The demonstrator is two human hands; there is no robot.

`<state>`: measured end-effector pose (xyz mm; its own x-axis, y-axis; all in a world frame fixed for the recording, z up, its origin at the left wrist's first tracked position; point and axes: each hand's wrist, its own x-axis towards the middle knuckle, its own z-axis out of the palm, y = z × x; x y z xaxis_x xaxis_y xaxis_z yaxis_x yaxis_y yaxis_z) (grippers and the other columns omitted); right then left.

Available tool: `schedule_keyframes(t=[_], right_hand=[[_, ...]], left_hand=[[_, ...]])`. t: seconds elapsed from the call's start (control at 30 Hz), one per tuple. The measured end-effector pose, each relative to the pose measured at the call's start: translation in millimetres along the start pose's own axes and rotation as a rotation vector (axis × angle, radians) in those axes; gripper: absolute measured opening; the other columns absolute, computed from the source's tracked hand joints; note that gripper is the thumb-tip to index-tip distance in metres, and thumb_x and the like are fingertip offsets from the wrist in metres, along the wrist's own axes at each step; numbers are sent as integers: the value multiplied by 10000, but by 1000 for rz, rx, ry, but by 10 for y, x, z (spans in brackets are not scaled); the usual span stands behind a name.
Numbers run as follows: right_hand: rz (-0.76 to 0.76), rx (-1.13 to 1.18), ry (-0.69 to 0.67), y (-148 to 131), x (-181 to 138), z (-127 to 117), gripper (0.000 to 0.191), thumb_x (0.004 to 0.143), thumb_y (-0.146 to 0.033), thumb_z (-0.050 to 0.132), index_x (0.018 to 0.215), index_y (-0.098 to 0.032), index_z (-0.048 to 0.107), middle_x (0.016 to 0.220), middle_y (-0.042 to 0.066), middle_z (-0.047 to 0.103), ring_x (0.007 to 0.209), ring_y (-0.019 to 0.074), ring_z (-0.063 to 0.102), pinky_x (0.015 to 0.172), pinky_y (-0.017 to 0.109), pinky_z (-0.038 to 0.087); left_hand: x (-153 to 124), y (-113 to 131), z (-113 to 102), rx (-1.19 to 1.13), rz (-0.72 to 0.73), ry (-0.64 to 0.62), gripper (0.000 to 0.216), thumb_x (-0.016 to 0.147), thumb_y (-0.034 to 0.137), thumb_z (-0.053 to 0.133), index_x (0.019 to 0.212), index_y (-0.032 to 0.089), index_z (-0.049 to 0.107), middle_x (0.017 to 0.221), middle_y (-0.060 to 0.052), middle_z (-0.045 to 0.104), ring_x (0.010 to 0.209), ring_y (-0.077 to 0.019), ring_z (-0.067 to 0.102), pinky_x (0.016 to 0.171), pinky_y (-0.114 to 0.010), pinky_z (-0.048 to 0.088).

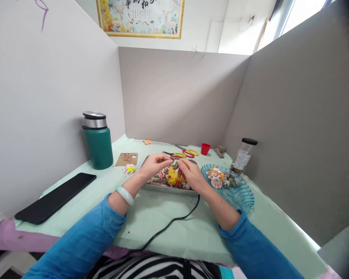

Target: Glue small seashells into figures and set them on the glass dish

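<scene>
Over a shallow metal tray [165,187], my left hand [158,163] and my right hand [189,173] are held close together with fingertips pinched. Something small and greenish shows between the fingertips, too small to name, and I cannot tell whether it is held or lies behind them. Small shells [163,175] of many colours fill the tray. Among them lies a yellow object [174,176], partly covered by my right hand. A pale green bangle [124,195] circles my left wrist.
A blue scalloped plate [244,195] with shells stands right, beside a black-lidded jar [243,155]. Behind the tray lie scissors [189,152] and a red cup [205,148]. A green bottle [98,145], brown card [127,159] and black phone [56,197] are left. A black cord [170,223] crosses the front.
</scene>
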<state>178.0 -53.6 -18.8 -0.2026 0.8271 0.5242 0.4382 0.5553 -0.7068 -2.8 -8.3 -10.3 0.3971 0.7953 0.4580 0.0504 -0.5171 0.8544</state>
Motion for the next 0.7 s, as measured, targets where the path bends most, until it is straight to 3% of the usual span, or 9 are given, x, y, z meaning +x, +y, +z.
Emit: schedule_keyframes(t=[0.43,0.7], right_hand=[[-50,-63,33,-37,-8,4,304,935,-409,356,901,-206,580,646,-27,575,630,127,543,632,239,402],[-35,-114,70,-15,-1,11,326,926,-431,363,838,-207,583,630,-27,567,605,128,536,616,243,395]], left_hand=[[10,34,2,-37,-8,37,251,694,378,686,752,140,635,751,-20,623,720,-137,550,709,-267,443],[-23,60,20,310,106,40,127,746,290,600,760,165,621,750,-12,629,718,-139,562,683,-250,453]])
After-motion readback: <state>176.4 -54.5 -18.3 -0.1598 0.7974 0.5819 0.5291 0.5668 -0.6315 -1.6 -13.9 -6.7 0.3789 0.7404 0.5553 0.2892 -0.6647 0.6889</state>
